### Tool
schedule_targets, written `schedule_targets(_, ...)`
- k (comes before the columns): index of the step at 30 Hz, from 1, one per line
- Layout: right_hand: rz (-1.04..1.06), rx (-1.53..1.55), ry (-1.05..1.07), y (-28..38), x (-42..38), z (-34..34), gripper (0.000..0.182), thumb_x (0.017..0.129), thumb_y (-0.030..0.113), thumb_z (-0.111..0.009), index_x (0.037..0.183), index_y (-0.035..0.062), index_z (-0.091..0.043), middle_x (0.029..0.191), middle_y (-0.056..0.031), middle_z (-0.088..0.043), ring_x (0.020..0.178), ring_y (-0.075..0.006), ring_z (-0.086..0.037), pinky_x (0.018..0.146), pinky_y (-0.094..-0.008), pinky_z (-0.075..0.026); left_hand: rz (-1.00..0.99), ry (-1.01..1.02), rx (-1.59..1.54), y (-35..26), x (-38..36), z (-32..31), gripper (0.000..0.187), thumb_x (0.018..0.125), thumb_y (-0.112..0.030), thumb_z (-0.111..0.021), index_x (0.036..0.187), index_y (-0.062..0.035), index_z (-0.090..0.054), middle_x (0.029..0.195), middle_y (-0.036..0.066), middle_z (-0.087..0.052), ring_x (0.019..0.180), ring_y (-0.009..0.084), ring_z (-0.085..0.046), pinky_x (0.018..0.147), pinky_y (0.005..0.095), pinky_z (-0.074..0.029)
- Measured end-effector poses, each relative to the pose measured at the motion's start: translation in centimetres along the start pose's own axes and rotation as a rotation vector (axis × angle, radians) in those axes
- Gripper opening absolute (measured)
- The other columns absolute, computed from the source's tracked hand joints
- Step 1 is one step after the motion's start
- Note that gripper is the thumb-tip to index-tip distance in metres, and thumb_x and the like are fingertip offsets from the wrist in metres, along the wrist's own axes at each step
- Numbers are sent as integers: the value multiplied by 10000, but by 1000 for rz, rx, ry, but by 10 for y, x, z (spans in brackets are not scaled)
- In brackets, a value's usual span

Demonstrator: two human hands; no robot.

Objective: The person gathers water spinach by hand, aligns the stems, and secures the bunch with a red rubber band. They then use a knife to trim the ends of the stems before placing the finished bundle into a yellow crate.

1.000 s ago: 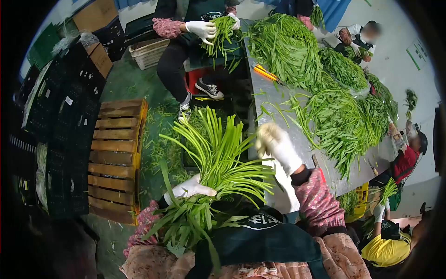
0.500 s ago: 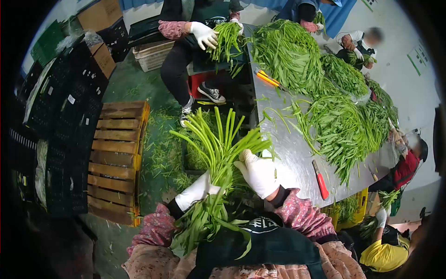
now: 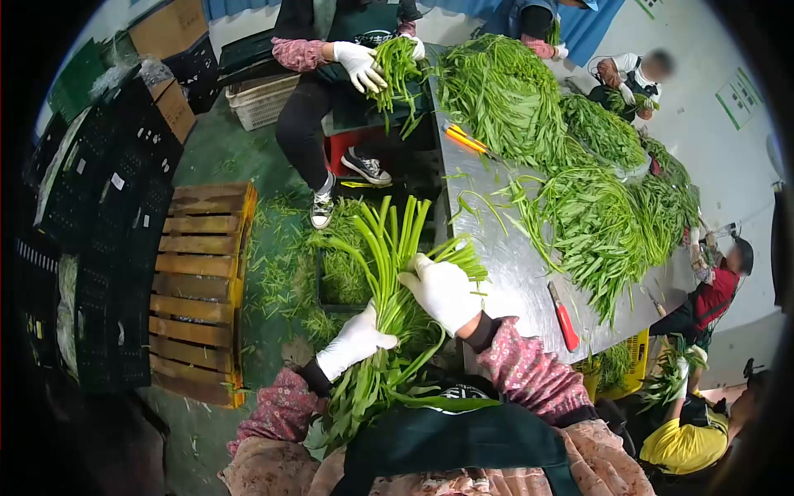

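A bunch of leafy greens that looks like water spinach [image 3: 385, 256] is in front of my body, stems pointing up and away, leaves hanging toward my apron. My left hand [image 3: 357, 341], in a white glove, is wrapped round the lower stems. Higher up on the right, my gloved right hand [image 3: 447, 294] grips some of the stems; their cut ends stick out past it over the table edge. My right fingertips are partly hidden among the stems.
The metal table [image 3: 529, 285] carries heaped greens [image 3: 600, 236], a red-handled knife [image 3: 564, 318] and an orange-handled cutter [image 3: 466, 139]. Below lies a crate of trimmings [image 3: 343, 277]. A wooden pallet [image 3: 198, 266] and black crates [image 3: 103, 223] stand left. Several co-workers hold greens around the table.
My left hand has come round the front of the bunch and now shows its fingers. The stems are gathered more upright, and my right hand has shifted slightly left and down.
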State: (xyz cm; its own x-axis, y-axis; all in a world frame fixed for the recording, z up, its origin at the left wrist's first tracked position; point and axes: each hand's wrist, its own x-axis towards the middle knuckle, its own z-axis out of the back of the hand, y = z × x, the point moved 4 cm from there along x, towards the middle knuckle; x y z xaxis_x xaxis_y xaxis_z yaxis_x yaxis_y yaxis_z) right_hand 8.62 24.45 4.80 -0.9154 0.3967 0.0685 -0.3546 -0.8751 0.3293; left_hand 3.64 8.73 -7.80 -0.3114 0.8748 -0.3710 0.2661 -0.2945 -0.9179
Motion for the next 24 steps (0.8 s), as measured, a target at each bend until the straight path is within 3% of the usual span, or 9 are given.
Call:
schedule_targets(3,-7,544,-141,-26,10,-10,204,872,227,-672,846,39,-597,625,-170,-634,519,-301,-633,496,-407,-496,-4,-24,151,-17,-11,2,902,725,-101,-767,1498,-78,-303,1315,147,-588,1213,234,-563,1038,325,-414)
schedule_targets(5,-386,901,-85,-49,20,26,144,918,172,-625,872,36,-612,650,-107,-652,457,-165,-576,429,-302,-425,30,-30,193,-31,-20,2,882,730,-79,-758,1491,-42,-314,1361,144,-549,1259,227,-518,1075,315,-375)
schedule_targets(7,-397,1228,-338,-74,26,64,124,957,128,-577,895,34,-629,667,-48,-650,446,-70,-504,409,-227,-351,79,-17,181,-31,-21,4,856,737,-11,-731,1488,-12,-320,1404,112,-512,1293,193,-466,1105,304,-343)
schedule_targets(9,-317,1126,-572,-92,23,102,97,953,107,-595,932,30,-650,671,-32,-648,475,-75,-527,429,-209,-366,32,8,67,-25,-18,3,861,736,7,-720,1494,-11,-312,1414,111,-501,1293,200,-464,1106,304,-341)
schedule_targets(13,-101,618,-361,-35,-4,109,131,904,144,-687,979,37,-676,677,-68,-629,538,-120,-593,481,-271,-457,54,23,46,-17,-11,5,853,744,41,-695,1498,-9,-301,1416,101,-494,1288,191,-464,1095,303,-353)
schedule_targets(14,495,-4,-451,-14,-10,97,153,879,191,-696,959,68,-655,686,-88,-622,533,-198,-614,493,-338,-490,63,37,45,-14,-6,5,850,746,50,-688,1499,-9,-297,1414,99,-494,1285,187,-465,1090,303,-358)
schedule_targets(17,271,-416,54,6,-23,31,198,842,256,-684,954,106,-622,738,-104,-637,653,-266,-665,516,-371,-510,96,46,60,-25,-5,0,855,747,67,-674,1506,-19,-288,1403,83,-501,1270,180,-473,1067,304,-384)
schedule_targets(18,339,-288,16,0,-23,14,186,848,247,-674,946,99,-620,742,-103,-634,639,-269,-657,518,-371,-506,3,21,121,-14,-2,3,909,719,-137,-770,1496,-54,-305,1308,172,-587,1194,265,-575,1022,334,-434)
schedule_targets(24,452,-103,-50,2,-21,13,70,846,147,-604,879,88,-587,703,-94,-575,583,-283,-619,509,-387,-485,112,-2,456,-17,-10,8,966,688,-283,-761,1500,-74,-281,1268,236,-590,1150,374,-592,990,391,-466)
